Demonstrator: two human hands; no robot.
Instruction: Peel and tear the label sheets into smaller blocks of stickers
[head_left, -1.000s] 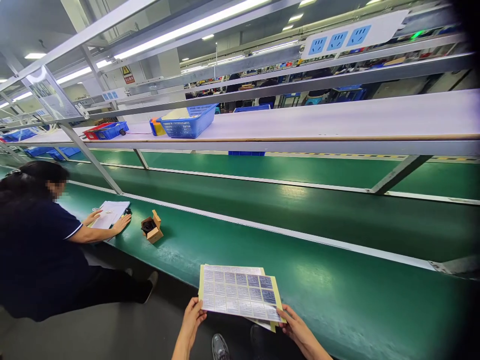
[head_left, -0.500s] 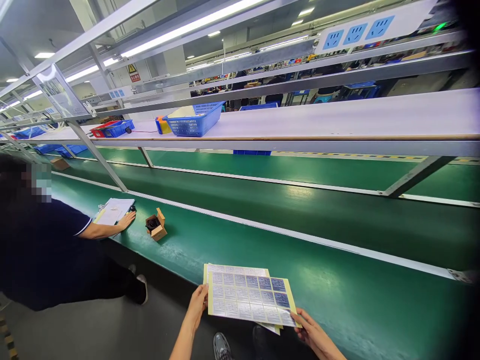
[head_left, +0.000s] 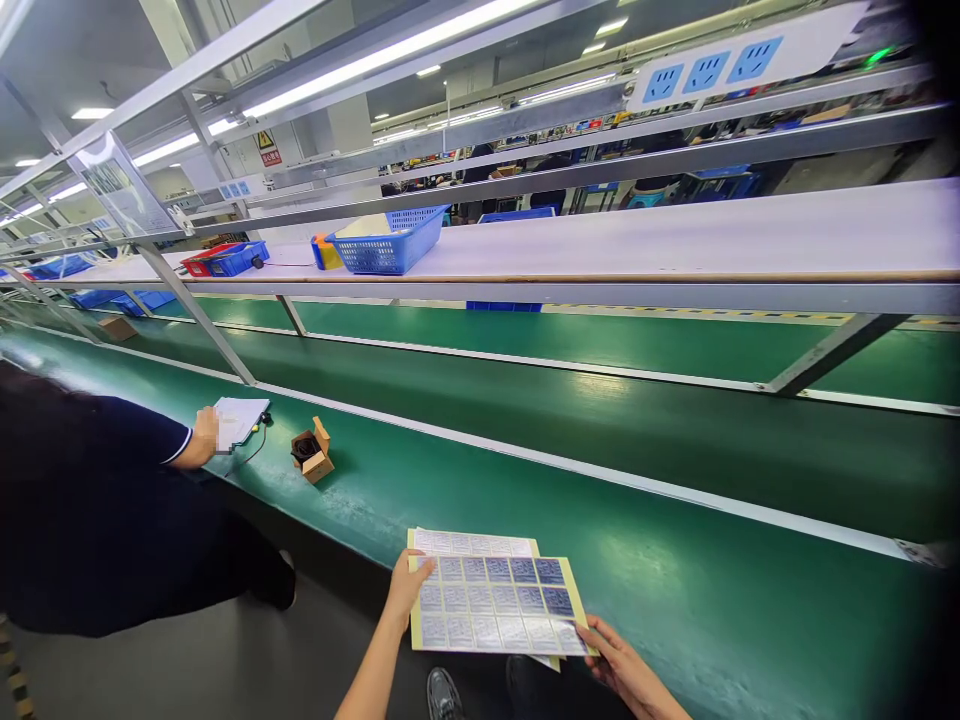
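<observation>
Between my hands is a sheet of labels point(head_left: 491, 605), silvery squares in rows on a yellowish backing. Another label sheet point(head_left: 480, 543) shows behind its top edge, and a corner of a sheet pokes out underneath at the lower right. My left hand point(head_left: 407, 592) pinches the left edge, thumb on top. At the lower right corner, my right hand point(head_left: 609, 650) grips the top sheet between thumb and fingers. The sheets hover over the front edge of the green bench point(head_left: 450, 490).
An opened small carton point(head_left: 313, 460) with something black inside stands on the bench. Left of it lie papers point(head_left: 241, 420) and a black cable, beside a co-worker point(head_left: 112, 500) in dark blue. A blue basket point(head_left: 386, 245) sits on the upper shelf point(head_left: 675, 240).
The top sheet has shifted slightly left and down, and my left thumb now lies over its upper left corner. The co-worker's hand has drawn back leftward across the papers.
</observation>
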